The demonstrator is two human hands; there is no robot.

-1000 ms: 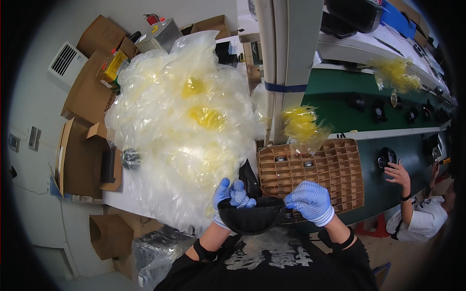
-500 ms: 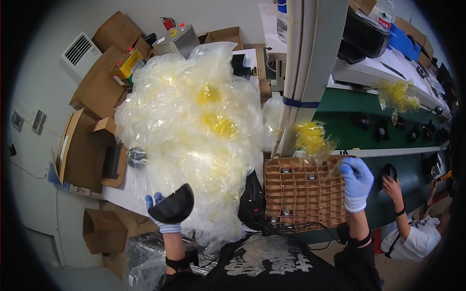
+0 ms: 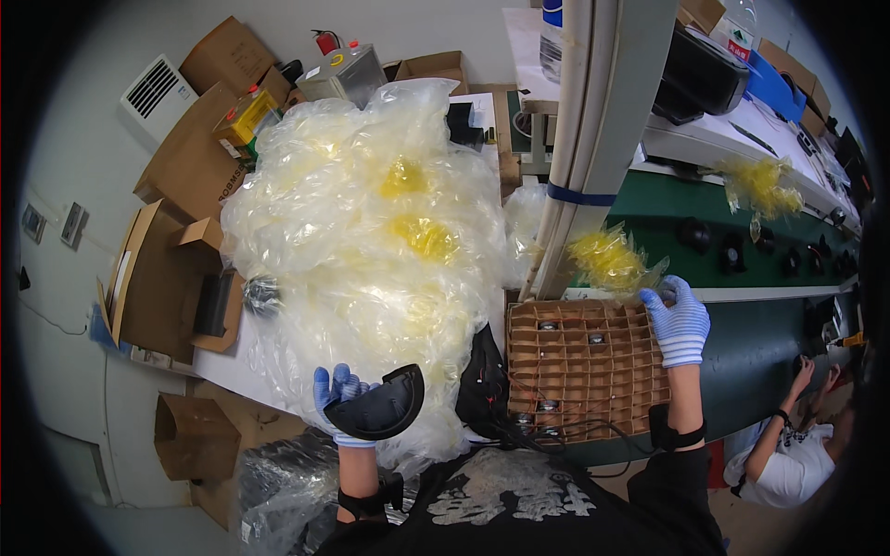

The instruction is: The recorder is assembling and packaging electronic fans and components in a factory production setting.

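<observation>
Metal can, perhaps 1 red extinguisher

Dark capital letters run along the right edge of a large cardboard box at the left. Big pale characters spread across the chest of the wearer's black shirt, broken up by folds. A clear bottle at the upper right carries a red-and-white label with small characters. Marks on the yellow-and-green tin are too small to read.

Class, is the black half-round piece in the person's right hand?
No, the left hand holds the black half-round piece, while the right hand is near the yellow bundle.
</observation>
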